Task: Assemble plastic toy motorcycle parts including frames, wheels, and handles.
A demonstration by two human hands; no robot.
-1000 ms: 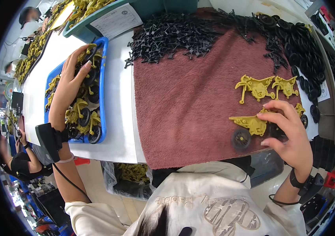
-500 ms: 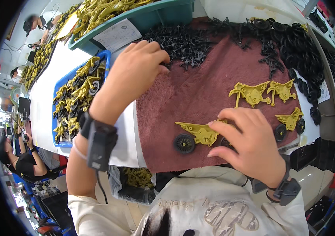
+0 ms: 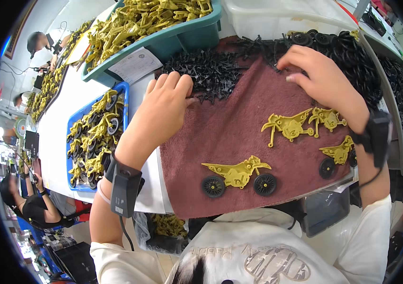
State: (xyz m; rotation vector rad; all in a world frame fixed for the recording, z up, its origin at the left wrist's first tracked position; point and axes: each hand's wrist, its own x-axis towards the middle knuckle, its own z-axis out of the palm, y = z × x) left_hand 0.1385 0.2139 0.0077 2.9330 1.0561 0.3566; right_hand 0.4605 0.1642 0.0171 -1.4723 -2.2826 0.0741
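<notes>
My left hand (image 3: pixel 161 109) is closed, its fingertips bent down at the near left edge of a pile of small black plastic parts (image 3: pixel 215 71); what they pinch is hidden. My right hand (image 3: pixel 324 80) reaches over the far right of the cloth beside more black parts. Its thumb and forefinger are bent and apart, with nothing visible between them. Near the cloth's front edge lies a yellow toy motorcycle body (image 3: pixel 237 174) with a black wheel (image 3: pixel 213 186) at one end and another black wheel (image 3: pixel 265 184) at the other. Neither hand touches it.
Two yellow bodies (image 3: pixel 287 127) and a wheeled one (image 3: pixel 338 151) lie at right on the brown cloth (image 3: pixel 187 189). Black wheels (image 3: pixel 353 52) are heaped far right. A blue tray (image 3: pixel 70 156) of wheeled motorcycles and a green bin (image 3: pixel 178 40) stand left. People work at far left.
My right hand has left the near motorcycle body and moved far to the black parts, uncovering its right wheel. My left hand stays by the pile, shifted slightly nearer. The view has shifted a little.
</notes>
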